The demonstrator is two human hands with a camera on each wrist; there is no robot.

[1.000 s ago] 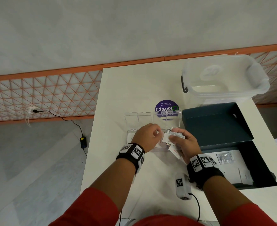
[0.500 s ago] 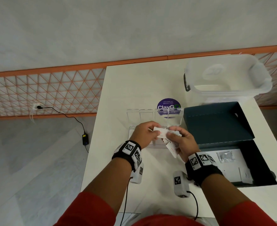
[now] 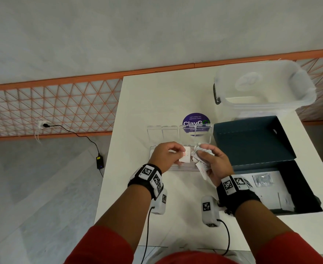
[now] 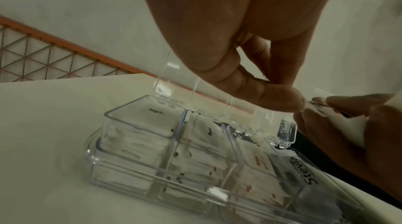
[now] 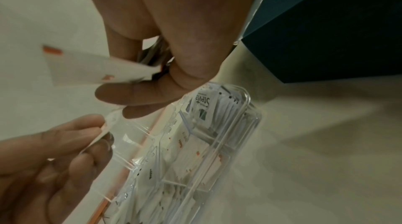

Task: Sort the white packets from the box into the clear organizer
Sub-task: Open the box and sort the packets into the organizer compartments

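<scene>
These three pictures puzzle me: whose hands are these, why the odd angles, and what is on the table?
No machine here: a person works with bare hands, wearing one camera on the head and one on each wrist. The head view looks down on a white table. The two close, tilted views look along each hand. On the table stand a clear organizer with its lid up, already holding white packets, a dark open box with a few packets left inside, and a clear lidded tub. The left hand pinches a single packet. The right hand grips a bunch of packets above the organizer.
</scene>
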